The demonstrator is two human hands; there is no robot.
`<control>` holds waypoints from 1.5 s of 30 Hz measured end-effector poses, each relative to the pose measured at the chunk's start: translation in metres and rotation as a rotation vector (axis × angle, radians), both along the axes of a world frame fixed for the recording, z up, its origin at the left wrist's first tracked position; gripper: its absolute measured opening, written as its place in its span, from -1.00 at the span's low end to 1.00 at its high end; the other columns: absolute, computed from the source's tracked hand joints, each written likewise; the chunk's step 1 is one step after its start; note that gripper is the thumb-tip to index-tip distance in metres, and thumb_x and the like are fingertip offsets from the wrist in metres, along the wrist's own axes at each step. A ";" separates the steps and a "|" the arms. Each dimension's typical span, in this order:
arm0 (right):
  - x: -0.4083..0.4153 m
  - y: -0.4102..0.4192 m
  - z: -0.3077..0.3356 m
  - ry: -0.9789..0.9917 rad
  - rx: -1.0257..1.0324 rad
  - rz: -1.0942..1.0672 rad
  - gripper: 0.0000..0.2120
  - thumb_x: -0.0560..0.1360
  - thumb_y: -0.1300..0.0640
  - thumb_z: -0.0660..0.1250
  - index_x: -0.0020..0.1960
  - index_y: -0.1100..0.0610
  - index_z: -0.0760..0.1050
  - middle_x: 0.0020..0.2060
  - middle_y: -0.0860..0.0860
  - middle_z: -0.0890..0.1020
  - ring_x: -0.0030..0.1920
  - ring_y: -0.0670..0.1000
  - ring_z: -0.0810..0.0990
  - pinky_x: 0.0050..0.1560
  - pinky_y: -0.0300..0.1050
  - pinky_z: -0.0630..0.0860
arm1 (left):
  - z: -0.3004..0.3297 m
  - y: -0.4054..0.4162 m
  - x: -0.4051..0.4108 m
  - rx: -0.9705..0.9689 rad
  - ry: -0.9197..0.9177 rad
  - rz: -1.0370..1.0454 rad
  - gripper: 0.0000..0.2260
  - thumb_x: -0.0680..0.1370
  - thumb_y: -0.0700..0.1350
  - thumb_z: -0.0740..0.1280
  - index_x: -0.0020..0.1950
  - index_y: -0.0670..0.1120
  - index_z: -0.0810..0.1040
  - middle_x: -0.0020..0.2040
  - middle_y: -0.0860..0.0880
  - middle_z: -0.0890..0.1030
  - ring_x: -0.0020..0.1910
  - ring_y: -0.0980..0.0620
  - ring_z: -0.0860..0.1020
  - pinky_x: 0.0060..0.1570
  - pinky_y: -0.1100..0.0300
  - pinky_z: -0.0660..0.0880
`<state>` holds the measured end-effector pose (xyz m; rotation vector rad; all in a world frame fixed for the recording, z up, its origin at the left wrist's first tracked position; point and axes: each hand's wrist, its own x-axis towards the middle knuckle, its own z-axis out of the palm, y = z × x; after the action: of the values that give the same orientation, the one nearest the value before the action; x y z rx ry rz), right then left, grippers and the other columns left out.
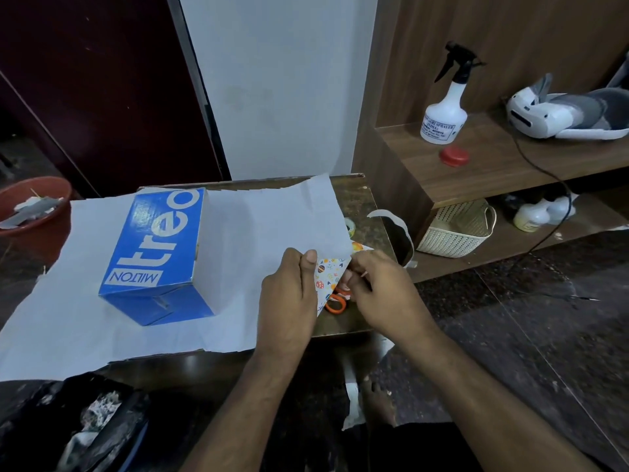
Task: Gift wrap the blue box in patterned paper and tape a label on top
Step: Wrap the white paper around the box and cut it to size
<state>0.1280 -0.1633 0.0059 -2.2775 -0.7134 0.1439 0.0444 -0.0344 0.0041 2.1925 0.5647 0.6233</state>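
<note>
Head view shows one glossy blue cardboard box (160,257) lying on its side, white "treo" and "MILTON" lettering across its upper face, its shaded end panel turned toward 6 o'clock. It rests on a single large sheet of wrapping paper (102,328) spread white side up over a dark bench (360,202); the box sits at about 9 o'clock from the two hands.

At the sheet's 3 o'clock edge a corner is folded over, showing the printed side: small eggs and leaves in orange, yellow and blue on white. The left hand (289,294) pinches this folded corner, thumb on top and fingers curled beneath. The right hand (384,287), just beside it at 3 o'clock, has its fingers curled at the same corner's edge; whether it grips the paper or something small I cannot tell.

One pair of orange-handled scissors (335,303) lies on the bench partly under the fold, between the hands. One roll of clear tape (350,228) peeks out at 12 o'clock from the hands.

On the wooden shelf (493,165) at 2 o'clock stand one white spray bottle (444,107) with a black trigger and one red round lid (454,156).
</note>
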 end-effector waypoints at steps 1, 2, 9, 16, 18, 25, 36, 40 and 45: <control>0.001 -0.001 0.001 0.031 0.036 -0.037 -0.88 0.62 0.21 0.35 0.14 0.11 0.58 0.00 -0.03 0.53 -0.06 -0.01 0.60 -0.02 -0.04 0.57 | 0.000 0.000 0.000 -0.002 0.013 0.003 -0.60 0.61 0.23 -0.01 -0.11 -0.06 0.35 -0.39 0.06 0.41 -0.41 0.05 0.43 -0.38 0.27 0.34; 0.003 -0.002 0.002 0.055 0.061 -0.065 -0.84 0.62 0.25 0.34 0.17 0.10 0.55 0.04 -0.03 0.52 -0.07 -0.06 0.61 0.00 -0.10 0.61 | 0.000 0.000 0.000 -0.007 0.017 0.004 -0.60 0.60 0.24 -0.01 -0.11 -0.06 0.36 -0.39 0.07 0.41 -0.42 0.05 0.42 -0.37 0.32 0.35; 0.008 -0.022 0.010 0.025 -0.090 -0.022 -0.75 0.56 0.22 0.45 0.21 0.02 0.59 0.02 -0.08 0.47 -0.07 -0.20 0.52 -0.11 -0.41 0.38 | -0.002 0.002 0.000 -0.041 0.013 0.016 -0.61 0.60 0.24 0.00 -0.12 -0.05 0.37 -0.39 0.05 0.42 -0.41 0.06 0.41 -0.37 0.37 0.35; 0.018 -0.039 0.008 0.145 -0.141 -0.032 -0.75 0.49 0.18 0.54 0.09 -0.02 0.57 -0.03 -0.09 0.48 -0.13 -0.18 0.49 -0.21 -0.47 0.36 | -0.001 0.002 0.000 -0.060 0.023 0.018 -0.60 0.59 0.24 0.01 -0.08 -0.06 0.40 -0.35 0.08 0.44 -0.38 0.06 0.45 -0.36 0.42 0.35; 0.019 -0.038 0.007 0.145 -0.136 -0.019 -0.77 0.49 0.17 0.54 0.04 -0.04 0.56 -0.05 -0.11 0.48 -0.13 -0.17 0.50 -0.21 -0.48 0.40 | -0.001 0.002 0.000 -0.064 0.019 0.013 -0.61 0.59 0.24 0.02 -0.10 -0.06 0.39 -0.36 0.07 0.44 -0.40 0.07 0.44 -0.38 0.41 0.35; 0.021 -0.048 0.012 0.226 -0.182 0.289 -0.58 0.36 0.01 0.65 0.13 -0.09 0.54 0.07 -0.16 0.45 0.04 -0.20 0.50 0.00 -0.40 0.46 | 0.002 0.002 -0.001 -0.067 0.022 0.004 -0.65 0.61 0.22 0.03 -0.15 0.00 0.34 -0.39 0.07 0.41 -0.42 0.08 0.40 -0.38 0.38 0.34; 0.027 -0.051 0.018 0.236 -0.141 0.249 -0.82 0.37 0.19 0.65 -0.14 0.03 0.68 -0.05 -0.12 0.52 -0.06 -0.10 0.65 0.07 -0.14 0.64 | 0.008 0.001 -0.003 -0.126 0.044 -0.024 -0.64 0.57 0.23 0.03 -0.13 -0.04 0.36 -0.35 0.13 0.40 -0.40 0.08 0.43 -0.37 0.46 0.34; 0.023 -0.049 0.019 0.134 -0.211 0.264 -0.83 0.45 0.13 0.59 -0.18 -0.05 0.62 -0.08 -0.10 0.53 -0.12 -0.18 0.58 -0.12 -0.38 0.50 | 0.008 0.000 -0.005 -0.140 0.029 -0.037 -0.70 0.59 0.23 0.04 -0.22 0.08 0.29 -0.38 0.12 0.40 -0.36 0.26 0.50 -0.39 0.42 0.34; 0.016 -0.042 0.033 -0.064 0.135 0.061 -0.84 0.54 0.11 0.49 -0.14 -0.06 0.55 -0.19 -0.10 0.55 -0.22 -0.18 0.51 -0.21 -0.39 0.38 | 0.009 0.003 -0.001 -0.216 0.010 -0.034 -0.67 0.61 0.25 0.12 0.02 0.02 0.44 -0.08 0.17 0.71 -0.06 0.20 0.65 -0.13 0.50 0.42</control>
<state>0.1442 -0.2055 0.0393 -2.1410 -0.8024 0.0501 0.0429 -0.0312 0.0135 1.9989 0.5708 0.5087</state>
